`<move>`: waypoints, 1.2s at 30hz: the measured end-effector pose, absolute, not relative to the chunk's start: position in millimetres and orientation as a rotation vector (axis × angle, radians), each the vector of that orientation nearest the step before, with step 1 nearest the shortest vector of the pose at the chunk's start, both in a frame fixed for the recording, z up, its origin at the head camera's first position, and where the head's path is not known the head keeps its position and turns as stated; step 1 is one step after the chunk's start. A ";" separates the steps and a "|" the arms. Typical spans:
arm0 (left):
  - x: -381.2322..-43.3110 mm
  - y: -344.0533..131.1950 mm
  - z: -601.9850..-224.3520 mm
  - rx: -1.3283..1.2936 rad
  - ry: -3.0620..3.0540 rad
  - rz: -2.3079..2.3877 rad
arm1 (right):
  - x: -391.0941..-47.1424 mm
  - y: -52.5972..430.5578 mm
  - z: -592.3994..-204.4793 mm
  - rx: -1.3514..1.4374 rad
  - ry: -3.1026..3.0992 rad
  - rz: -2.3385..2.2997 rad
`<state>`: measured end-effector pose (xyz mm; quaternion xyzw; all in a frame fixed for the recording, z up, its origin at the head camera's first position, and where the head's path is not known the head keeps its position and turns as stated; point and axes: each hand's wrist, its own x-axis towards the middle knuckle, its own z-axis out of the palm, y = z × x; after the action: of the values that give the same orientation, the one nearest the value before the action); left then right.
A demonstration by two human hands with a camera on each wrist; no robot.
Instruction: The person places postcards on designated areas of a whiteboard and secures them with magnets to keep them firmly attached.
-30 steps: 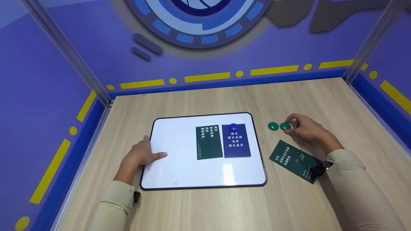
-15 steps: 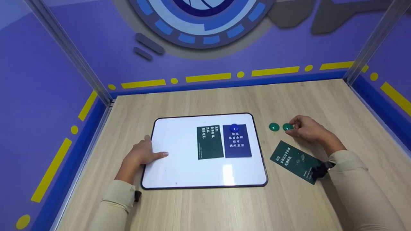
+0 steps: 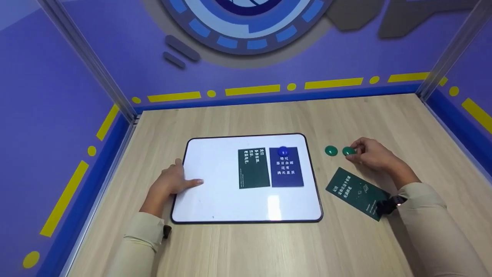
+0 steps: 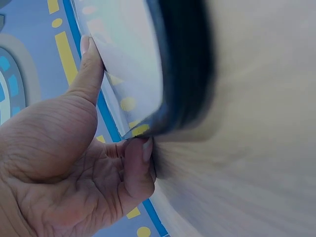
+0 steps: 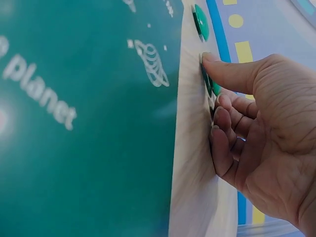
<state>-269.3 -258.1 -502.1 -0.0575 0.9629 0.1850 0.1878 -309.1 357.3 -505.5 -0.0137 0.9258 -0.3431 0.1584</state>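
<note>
My left hand (image 3: 172, 180) grips the left edge of a black-framed whiteboard (image 3: 219, 204), thumb lying on its white face and the other fingers at the rim. In the left wrist view those fingers (image 4: 136, 170) are bent beside the frame's corner. To the right of the board, my right hand (image 3: 371, 154) pinches a round green magnet (image 3: 348, 151) between thumb and fingers, low at the tabletop. A second green magnet (image 3: 331, 150) lies just left of it. A green printed card (image 3: 355, 192) lies slanted on the table, partly hidden by the right wrist.
Side by side on the whiteboard are a dark green card (image 3: 254, 169) and a blue card (image 3: 286, 173). A blue magnet (image 3: 283, 151) sits on the blue card's top. Purple panels (image 3: 246, 69) wall in the wooden table (image 3: 246, 250) at the back and sides.
The green magnet in my right hand has slid slightly right, widening the gap to the other green magnet. My left hand keeps its hold on the whiteboard.
</note>
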 end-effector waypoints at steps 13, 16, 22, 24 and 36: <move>-272.1 -260.5 -498.9 -0.145 2.724 0.495 | -309.0 358.1 -504.6 -0.010 2.684 -1.118; -271.8 -261.2 -498.6 -0.145 2.718 0.496 | -309.0 353.6 -499.7 -0.013 2.680 -1.142; -270.2 -258.7 -498.6 -0.158 2.712 0.495 | -305.3 336.7 -492.5 -0.019 2.685 -1.173; -270.5 -258.0 -499.1 -0.158 2.711 0.494 | -304.5 328.2 -489.7 -0.040 2.709 -1.160; -270.1 -257.9 -502.4 -0.150 2.710 0.495 | -302.6 241.3 -492.3 -0.230 2.730 -1.110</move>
<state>-270.1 -257.9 -502.4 -0.0535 0.9643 0.1762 0.1903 -302.6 241.3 -492.3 -0.0774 0.9196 -0.3739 0.0927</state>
